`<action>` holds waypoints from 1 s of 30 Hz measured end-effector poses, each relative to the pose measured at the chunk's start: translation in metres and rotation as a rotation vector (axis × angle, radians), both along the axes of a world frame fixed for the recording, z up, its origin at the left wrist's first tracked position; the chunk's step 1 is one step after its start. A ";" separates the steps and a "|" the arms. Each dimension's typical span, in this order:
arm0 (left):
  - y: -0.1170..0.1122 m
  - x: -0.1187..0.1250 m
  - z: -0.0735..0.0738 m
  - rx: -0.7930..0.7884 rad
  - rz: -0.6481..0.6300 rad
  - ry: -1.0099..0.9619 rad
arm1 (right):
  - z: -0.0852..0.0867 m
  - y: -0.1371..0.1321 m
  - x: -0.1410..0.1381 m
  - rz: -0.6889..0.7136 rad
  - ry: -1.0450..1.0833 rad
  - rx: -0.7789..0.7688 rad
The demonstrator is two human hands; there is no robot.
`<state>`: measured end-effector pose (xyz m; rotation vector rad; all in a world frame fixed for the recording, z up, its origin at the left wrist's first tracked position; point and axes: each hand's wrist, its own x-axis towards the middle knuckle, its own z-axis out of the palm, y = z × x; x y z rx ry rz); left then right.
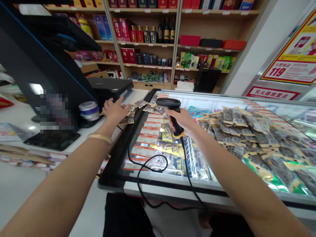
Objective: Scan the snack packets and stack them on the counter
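Note:
A black barcode scanner [176,123] with a yellow-tipped grip is held upright in my right hand [184,121], fingers wrapped round its handle. Its head points left, over the glass top of a freezer case [148,154]. To the left, my left hand [116,111] is spread with its palm down, above or on the counter edge beside a few small flat packets [130,118]; whether it touches them I cannot tell. More of these packets [158,108] trail across the glass near the scanner head. A large heap of similar packets [237,128] lies on the glass to the right.
The scanner's black cable [140,171] loops over the glass and hangs off the front edge. A checkout terminal [56,65] stands at the left, with a round tin [89,111] beside it. Shelves of boxes and bottles [148,33] line the back.

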<state>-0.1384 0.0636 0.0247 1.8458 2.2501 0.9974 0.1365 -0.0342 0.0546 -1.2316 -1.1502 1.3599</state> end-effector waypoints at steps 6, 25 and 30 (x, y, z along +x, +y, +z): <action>0.014 -0.022 -0.012 -0.242 -0.016 0.082 | -0.020 0.024 -0.018 0.001 0.005 0.002; -0.033 0.037 -0.004 -0.244 -0.290 0.164 | -0.027 0.006 -0.003 -0.053 0.017 -0.049; -0.047 0.059 -0.006 -0.178 -0.395 0.309 | -0.028 -0.001 0.009 -0.068 0.041 -0.050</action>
